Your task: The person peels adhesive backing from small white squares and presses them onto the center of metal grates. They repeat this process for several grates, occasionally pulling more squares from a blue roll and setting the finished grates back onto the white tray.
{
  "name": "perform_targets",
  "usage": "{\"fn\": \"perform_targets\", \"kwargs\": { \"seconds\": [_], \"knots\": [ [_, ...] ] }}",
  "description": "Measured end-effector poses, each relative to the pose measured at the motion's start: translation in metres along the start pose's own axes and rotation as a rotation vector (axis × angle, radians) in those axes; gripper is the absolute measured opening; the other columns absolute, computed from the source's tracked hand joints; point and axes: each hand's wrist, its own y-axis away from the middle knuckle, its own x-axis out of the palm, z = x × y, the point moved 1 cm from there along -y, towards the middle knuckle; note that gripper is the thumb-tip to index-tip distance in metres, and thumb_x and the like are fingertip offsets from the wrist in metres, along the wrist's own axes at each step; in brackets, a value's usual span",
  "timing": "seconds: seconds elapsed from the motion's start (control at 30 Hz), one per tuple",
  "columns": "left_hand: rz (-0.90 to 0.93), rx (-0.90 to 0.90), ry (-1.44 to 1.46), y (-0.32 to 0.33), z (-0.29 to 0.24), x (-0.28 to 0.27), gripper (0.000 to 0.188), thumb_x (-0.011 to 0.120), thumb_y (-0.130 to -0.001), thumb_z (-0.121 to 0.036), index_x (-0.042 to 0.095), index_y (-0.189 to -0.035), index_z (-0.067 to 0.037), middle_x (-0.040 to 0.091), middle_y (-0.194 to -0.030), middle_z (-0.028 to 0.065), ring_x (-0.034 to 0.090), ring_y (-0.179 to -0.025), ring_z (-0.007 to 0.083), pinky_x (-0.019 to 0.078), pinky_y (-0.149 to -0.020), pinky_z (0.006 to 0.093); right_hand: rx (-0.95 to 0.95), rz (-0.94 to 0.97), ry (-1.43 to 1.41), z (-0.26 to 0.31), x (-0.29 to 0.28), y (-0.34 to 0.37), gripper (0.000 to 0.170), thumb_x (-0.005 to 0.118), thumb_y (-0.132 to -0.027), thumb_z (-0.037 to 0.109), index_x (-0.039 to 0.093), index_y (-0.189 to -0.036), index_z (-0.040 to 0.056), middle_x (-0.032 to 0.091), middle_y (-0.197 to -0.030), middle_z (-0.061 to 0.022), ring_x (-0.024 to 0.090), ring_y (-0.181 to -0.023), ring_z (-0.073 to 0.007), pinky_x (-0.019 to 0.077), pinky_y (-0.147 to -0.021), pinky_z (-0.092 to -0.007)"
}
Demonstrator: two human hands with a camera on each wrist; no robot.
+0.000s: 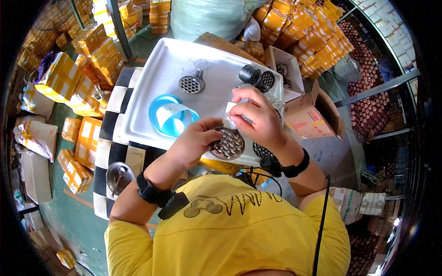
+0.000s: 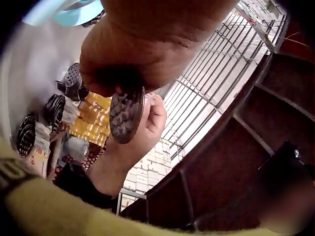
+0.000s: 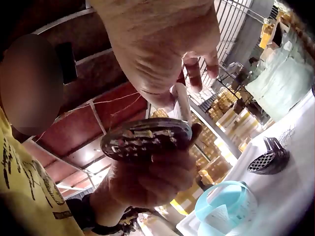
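In front of the chest, my left hand (image 1: 191,140) pinches a round dark disc (image 1: 226,146) by its edge, thumb on top. Its face is covered with raised, shiny scale-like bumps. My right hand (image 1: 261,120) pinches a small white piece (image 1: 229,112), like a folded slip of paper, right at the disc's far edge. From the right wrist view, the disc (image 3: 147,140) shows tilted, with left fingers (image 3: 157,179) curled beneath it and the white piece (image 3: 181,102) standing at its rim. The left wrist view catches the disc (image 2: 127,115) nearly side-on.
On the white tray table (image 1: 152,64) lie a black honeycomb-holed piece (image 1: 191,84), a light blue roll (image 1: 159,112) with a loose strip, and stacked black discs (image 1: 249,73). A metal bowl (image 1: 119,179) with a spoon stands left. An open carton (image 1: 308,115) stands right.
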Motion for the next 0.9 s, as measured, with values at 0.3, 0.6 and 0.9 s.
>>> {"fn": "perform_targets", "kwargs": {
  "seconds": [0.3,0.6,0.9],
  "knots": [
    [-0.023,0.071,-0.207,0.0027,-0.0035,0.0049,0.031,0.050,-0.081,-0.002,0.049,-0.110,0.007,0.058,-0.099,0.0114,0.058,-0.087,0.0164,0.0472,-0.077,0.0265,0.098,-0.077,-0.003,-0.0010,0.0097,0.0022,0.014,0.062,-0.067,0.001,0.052,-0.076,0.0043,0.051,-0.090,-0.0102,0.054,-0.080,-0.0279,0.0452,-0.069,-0.0330],
    [-0.045,0.089,-0.219,0.0007,-0.0024,0.0004,0.031,0.050,-0.082,-0.005,0.050,-0.110,0.007,0.060,-0.097,0.0117,0.059,-0.085,0.0160,0.0476,-0.076,0.0263,0.070,-0.022,-0.003,-0.0008,0.0067,0.0006,0.014,0.062,-0.067,0.003,0.052,-0.077,0.0047,0.052,-0.088,-0.0098,0.054,-0.080,-0.0273,0.0454,-0.069,-0.0329],
    [-0.052,0.093,-0.191,-0.0016,-0.0049,0.0026,0.029,0.050,-0.082,-0.005,0.051,-0.108,0.006,0.060,-0.097,0.0113,0.058,-0.084,0.0158,0.0470,-0.077,0.0261,0.068,-0.045,0.056,0.0029,0.0057,-0.0028,0.017,0.061,-0.066,0.000,0.050,-0.078,0.0046,0.052,-0.087,-0.0101,0.054,-0.078,-0.0287,0.0452,-0.067,-0.0347]
  ]
}}
